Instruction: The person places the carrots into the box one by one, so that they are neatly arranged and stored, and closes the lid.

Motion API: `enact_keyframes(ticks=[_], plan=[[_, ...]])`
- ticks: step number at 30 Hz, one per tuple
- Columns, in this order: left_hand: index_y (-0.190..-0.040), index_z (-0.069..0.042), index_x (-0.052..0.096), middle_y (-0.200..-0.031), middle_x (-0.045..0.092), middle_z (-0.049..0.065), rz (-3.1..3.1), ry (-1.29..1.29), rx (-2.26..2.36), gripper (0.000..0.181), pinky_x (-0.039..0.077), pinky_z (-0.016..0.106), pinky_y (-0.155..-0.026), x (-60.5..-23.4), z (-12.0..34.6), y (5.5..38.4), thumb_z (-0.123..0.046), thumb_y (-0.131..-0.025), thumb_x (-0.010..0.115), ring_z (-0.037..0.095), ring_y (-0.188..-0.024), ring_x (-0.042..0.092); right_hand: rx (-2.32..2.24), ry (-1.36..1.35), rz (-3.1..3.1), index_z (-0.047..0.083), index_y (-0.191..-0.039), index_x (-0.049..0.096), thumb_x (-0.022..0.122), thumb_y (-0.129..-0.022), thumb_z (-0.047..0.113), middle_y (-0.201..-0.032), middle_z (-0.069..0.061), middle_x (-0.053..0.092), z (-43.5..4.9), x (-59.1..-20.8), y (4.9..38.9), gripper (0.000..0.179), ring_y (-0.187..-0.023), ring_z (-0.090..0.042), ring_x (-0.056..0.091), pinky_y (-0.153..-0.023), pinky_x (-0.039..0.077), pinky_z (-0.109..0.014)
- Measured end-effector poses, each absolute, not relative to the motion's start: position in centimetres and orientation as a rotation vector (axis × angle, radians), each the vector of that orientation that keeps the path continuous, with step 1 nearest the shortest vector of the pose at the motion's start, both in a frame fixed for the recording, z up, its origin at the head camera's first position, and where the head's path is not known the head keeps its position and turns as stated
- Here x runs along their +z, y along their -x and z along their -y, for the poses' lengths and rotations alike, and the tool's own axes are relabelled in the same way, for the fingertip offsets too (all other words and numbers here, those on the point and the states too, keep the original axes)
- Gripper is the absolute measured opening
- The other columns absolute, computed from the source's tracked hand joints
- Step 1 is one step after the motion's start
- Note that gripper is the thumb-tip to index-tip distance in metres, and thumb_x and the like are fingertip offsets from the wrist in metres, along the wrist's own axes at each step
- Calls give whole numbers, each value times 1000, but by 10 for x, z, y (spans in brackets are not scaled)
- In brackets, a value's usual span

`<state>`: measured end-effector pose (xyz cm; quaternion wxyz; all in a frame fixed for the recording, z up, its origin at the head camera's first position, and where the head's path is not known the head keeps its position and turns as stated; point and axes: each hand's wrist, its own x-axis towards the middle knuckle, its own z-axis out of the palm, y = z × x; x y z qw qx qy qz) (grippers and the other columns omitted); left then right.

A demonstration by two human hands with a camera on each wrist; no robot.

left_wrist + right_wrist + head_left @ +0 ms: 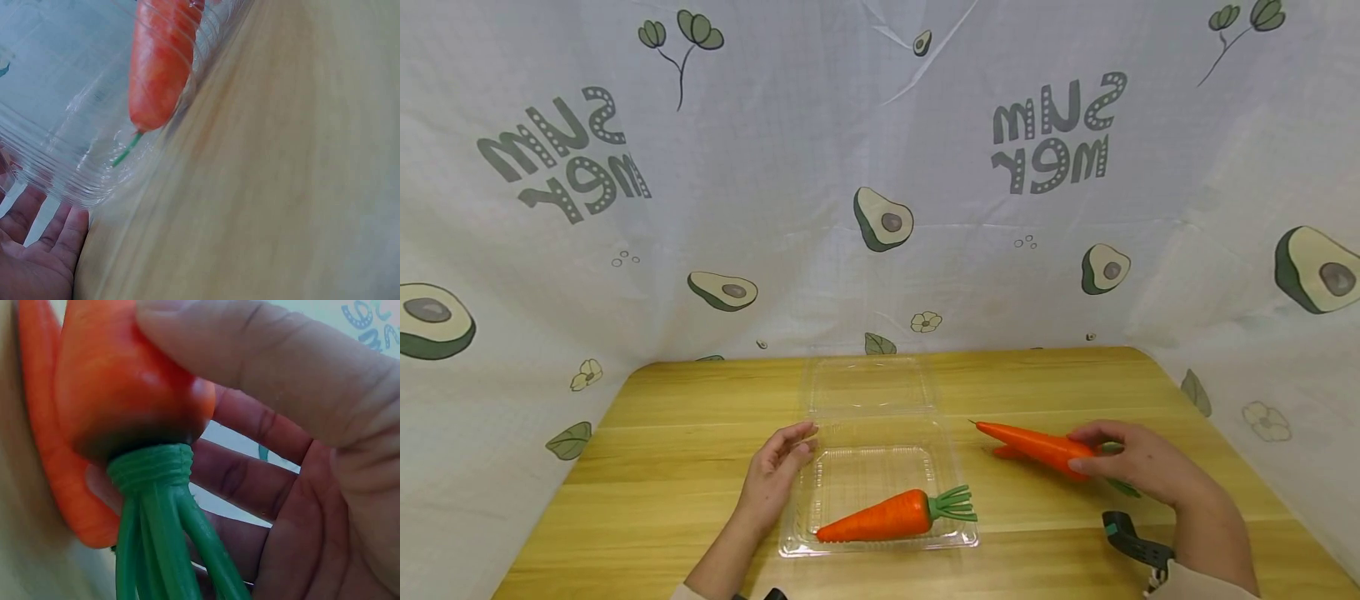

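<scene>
Right now a carrot [1037,446] is between the thumb and fingers of my right hand [1138,458], pinched at its thick end, just by the green stalks [156,531]. My thumb presses one side and my other fingers reach round behind. It slants over the right part of the surface [700,425], its thin tip pointing left.

Close under it and partly hidden by it is a second carrot [1007,452], lower down; I cannot tell whether the two touch.

To the left, apart from both, stands a clear box [865,475]. Inside, along the near wall, lies a third carrot [883,517], tip to the left, its green top reaching the right rim. The lid [872,383] is folded back toward the far edge of the surface.

My left hand [775,471] is at the left side of the box, fingers loosely extended and slightly apart, with nothing gripped; they look to be at the plastic wall, though the contact is hard to make out.

A black device [1138,546] sits at my right wrist, above a pale sleeve [1202,583]. Beyond the wood-grained surface hangs a white cloth [790,125], printed with avocados, leaves, flowers and mirrored "summer" lettering.
</scene>
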<state>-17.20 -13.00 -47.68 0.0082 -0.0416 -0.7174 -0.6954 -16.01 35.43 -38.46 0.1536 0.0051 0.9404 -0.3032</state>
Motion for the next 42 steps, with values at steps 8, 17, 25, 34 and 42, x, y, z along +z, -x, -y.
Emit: enact_keyframes(ticks=[8, 17, 25, 34, 42], plan=[[-136, -1, 59, -140, 61, 20, 2249, 129, -2163, 33, 54, 15, -95, -477, 130, 172, -6, -104, 54, 30, -125, 65, -938, -35, -2696, 4, -134, 61, 74, -91, 46, -134, -24, 59, -349, -382, 161, 62, -107, -30, 63, -85, 58, -44], [-136, -2, 59, -140, 62, 19, 2260, 128, -2150, 33, 54, 14, -95, -477, 130, 172, -7, -104, 55, 31, -126, 64, -973, -44, -2748, 3, -140, 57, 75, -89, 50, -134, -24, 62, -343, -371, 157, 72, -105, -26, 65, -78, 57, -32], [-136, -2, 59, -140, 62, 19, 2257, 134, -2147, 33, 54, 15, -95, -478, 130, 172, -7, -104, 55, 32, -125, 64, -991, 17, -2869, 7, -133, 65, 79, -88, 45, -127, -19, 69, -322, -357, 150, 61, -104, -24, 66, -73, 55, -26], [-136, -3, 60, -140, 62, 18, 2260, 125, -2150, 33, 54, 15, -95, -478, 130, 172, -8, -104, 55, 31, -125, 64, -1030, 190, -3003, 16, -124, 73, 84, -83, 39, -118, -8, 74, -292, -349, 145, 48, -96, -15, 63, -76, 52, -21], [-136, -1, 59, -140, 62, 20, 2247, 120, -2164, 33, 55, 15, -95, -478, 130, 173, -7, -104, 55, 31, -125, 64, -1199, 351, -2974, 15, -116, 74, 88, -80, 34, -110, -4, 74, -263, -350, 146, 43, -89, -10, 65, -73, 56, -22]])
